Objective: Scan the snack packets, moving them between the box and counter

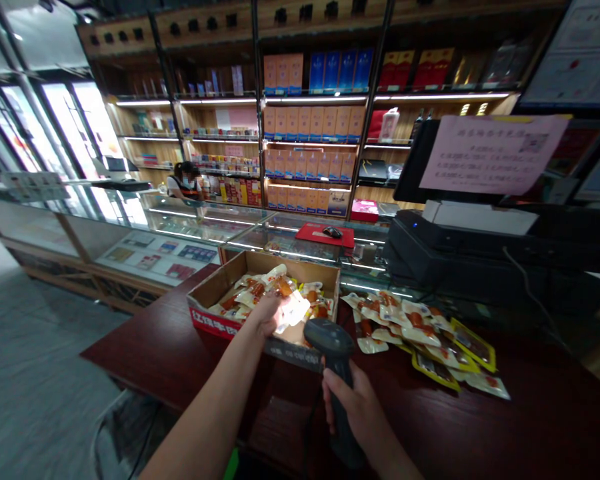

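My left hand (266,315) reaches over the front wall of an open cardboard box (215,285) and holds a clear snack packet (294,309) up in front of the scanner. My right hand (356,404) is wrapped round the handle of a dark barcode scanner (329,337), whose head points at that packet. The box holds several more orange-and-white snack packets (273,283). To the right, a loose pile of snack packets (420,331) lies on the dark red wooden counter (505,427).
A black cash register with a screen and pink paper notice (493,153) stands at the right rear. Glass display counters (180,223) run behind the box, with a red mouse pad and mouse (327,233). Shelves of boxed goods fill the back wall. A person (184,181) sits far behind the counters.
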Action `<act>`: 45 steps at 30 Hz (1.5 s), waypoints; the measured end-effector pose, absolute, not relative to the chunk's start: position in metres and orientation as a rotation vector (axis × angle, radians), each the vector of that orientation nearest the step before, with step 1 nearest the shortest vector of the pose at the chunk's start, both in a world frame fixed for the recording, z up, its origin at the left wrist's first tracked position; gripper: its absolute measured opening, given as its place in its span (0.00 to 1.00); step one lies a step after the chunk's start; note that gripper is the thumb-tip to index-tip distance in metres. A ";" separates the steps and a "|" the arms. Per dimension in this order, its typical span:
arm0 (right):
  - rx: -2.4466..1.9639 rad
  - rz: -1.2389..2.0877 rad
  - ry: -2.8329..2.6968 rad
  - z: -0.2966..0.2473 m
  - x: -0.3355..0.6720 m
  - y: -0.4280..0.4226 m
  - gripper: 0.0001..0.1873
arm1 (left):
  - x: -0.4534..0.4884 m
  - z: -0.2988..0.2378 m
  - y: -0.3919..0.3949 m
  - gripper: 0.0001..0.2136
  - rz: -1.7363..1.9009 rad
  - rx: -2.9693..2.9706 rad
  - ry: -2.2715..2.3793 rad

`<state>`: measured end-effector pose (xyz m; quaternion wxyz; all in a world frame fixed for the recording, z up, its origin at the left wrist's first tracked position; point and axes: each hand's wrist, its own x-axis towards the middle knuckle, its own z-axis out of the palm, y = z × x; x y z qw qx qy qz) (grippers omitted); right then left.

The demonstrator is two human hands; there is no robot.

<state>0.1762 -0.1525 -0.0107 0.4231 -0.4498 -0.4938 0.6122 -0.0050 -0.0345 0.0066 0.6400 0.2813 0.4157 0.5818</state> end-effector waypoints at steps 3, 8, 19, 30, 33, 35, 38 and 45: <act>-1.130 1.524 -1.228 -0.010 0.177 -0.154 0.19 | -0.003 0.010 -0.036 0.09 1.335 0.605 0.954; -1.116 1.512 -1.207 -0.012 0.180 -0.154 0.20 | -0.007 0.011 -0.038 0.12 1.296 0.573 0.970; -1.129 1.383 -1.039 -0.010 0.244 -0.151 0.26 | 0.049 0.028 -0.029 0.10 1.173 0.843 0.859; -1.192 1.064 -0.848 0.001 0.342 -0.167 0.26 | 0.209 0.019 0.020 0.13 0.960 1.119 0.908; -1.230 0.999 -0.784 0.006 0.361 -0.177 0.25 | 0.238 0.017 0.026 0.15 0.937 1.199 1.090; -1.262 0.988 -0.750 0.011 0.369 -0.183 0.24 | 0.251 0.016 0.028 0.17 0.941 1.302 1.235; -1.279 1.001 -0.725 0.015 0.376 -0.190 0.24 | 0.259 0.016 0.031 0.16 0.928 1.551 1.443; -1.254 1.033 -0.757 0.002 0.374 -0.186 0.23 | 0.239 0.020 0.024 0.09 0.994 1.853 1.520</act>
